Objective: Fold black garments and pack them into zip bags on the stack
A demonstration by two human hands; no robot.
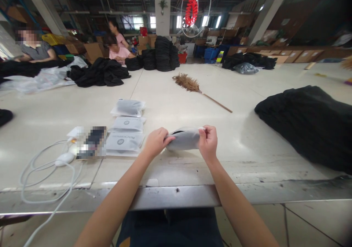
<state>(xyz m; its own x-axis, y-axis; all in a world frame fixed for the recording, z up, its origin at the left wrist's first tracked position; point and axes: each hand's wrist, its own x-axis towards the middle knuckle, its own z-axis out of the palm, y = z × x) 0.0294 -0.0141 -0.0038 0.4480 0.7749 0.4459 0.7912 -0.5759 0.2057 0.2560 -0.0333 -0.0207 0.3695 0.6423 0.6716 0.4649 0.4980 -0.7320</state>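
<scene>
Head view of a wide, pale tabletop [247,148] with a metal front edge. To the right lies a large heap of black garments [308,126], well apart from the hands; at the far side, smaller black piles and a tall stack of folded black cloth [164,54] sit near seated co-workers. A feather duster [192,85] lies across the middle of the tabletop. Both forearms reach forward from the near edge, converging toward the centre. Between the hands, a grey frosted pouch [184,139] with dark contents is held just above the tabletop. The left hand [155,142] is closed, pinching the pouch's left end between thumb and fingers; the right hand [208,142] is likewise closed, gripping the upper right corner, knuckles toward the camera. To the left of the left hand, three packed pouches [125,135] lie in a row running away from the viewer, beside a white cable [41,173].
</scene>
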